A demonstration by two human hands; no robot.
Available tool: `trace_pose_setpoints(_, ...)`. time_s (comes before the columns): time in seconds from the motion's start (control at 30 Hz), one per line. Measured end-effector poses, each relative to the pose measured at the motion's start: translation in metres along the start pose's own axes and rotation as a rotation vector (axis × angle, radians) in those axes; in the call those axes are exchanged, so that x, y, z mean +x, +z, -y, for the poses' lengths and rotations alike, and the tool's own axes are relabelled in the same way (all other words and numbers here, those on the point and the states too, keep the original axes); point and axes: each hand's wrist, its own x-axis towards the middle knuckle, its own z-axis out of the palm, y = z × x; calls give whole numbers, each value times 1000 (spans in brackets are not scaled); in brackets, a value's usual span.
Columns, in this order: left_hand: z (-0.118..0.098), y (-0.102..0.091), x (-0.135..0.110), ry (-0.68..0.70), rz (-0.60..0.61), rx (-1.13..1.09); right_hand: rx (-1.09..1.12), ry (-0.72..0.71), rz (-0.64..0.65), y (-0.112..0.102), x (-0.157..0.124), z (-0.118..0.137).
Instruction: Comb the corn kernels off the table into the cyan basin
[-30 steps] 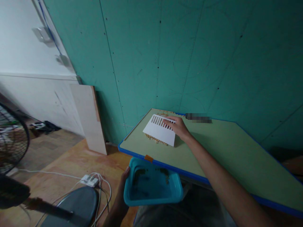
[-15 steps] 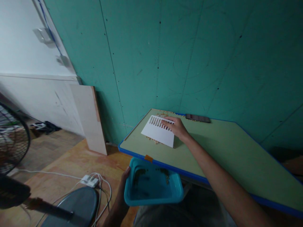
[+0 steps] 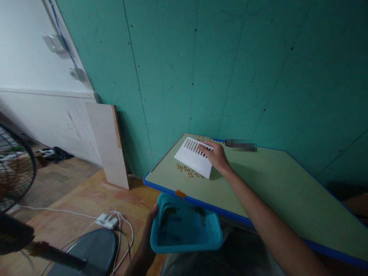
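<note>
My right hand (image 3: 215, 156) grips the far edge of a white slotted card (image 3: 192, 157) that stands tilted on the green table (image 3: 273, 188), near its far left corner. A small row of tan grains (image 3: 188, 171) lies on the table just in front of the card. My left hand (image 3: 149, 226) holds the left rim of a teal plastic tray (image 3: 186, 230) below the table's front edge. A few dark bits lie in the tray.
A dark phone (image 3: 240, 145) lies at the table's back edge by the green wall. On the wooden floor at left are a fan (image 3: 17, 172), its round base (image 3: 89, 253), a white power strip (image 3: 107, 220) with cables, and a leaning board (image 3: 107, 145).
My right hand has drawn the card a little back toward the wall, and the grains that lay under its front edge now show in front of it. The tray has stayed put.
</note>
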Motion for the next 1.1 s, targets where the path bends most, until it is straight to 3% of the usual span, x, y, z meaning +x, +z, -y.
trace_pose_setpoints(0.1, 1, 3, 0, 42, -99, -17, -65, -12, -41, -1, -1, -2)
trace_pose_setpoints(0.23, 4, 5, -6, 135, -63, 17, -72, 12, -18, -1, 0, -6)
trace_pose_setpoints(0.37, 5, -3, -5, 185, -112, 15, -45, 15, 5, 1, -1, -9)
trace_pose_setpoints(0.5, 4, -4, -4, 105, -111, 39, -33, 17, 18, 3, -2, -6)
trace_pose_setpoints(0.63, 2, 2, -9, 152, -131, 42, -1, 26, 36, 6, -4, -2)
trace_pose_setpoints(0.9, 1, 3, -15, 84, -7, 13, 19, 33, 60, 9, -5, 0)
trace_pose_setpoints(1.1, 0, 3, -13, 88, -21, 33, 38, 44, 82, 10, -6, 2)
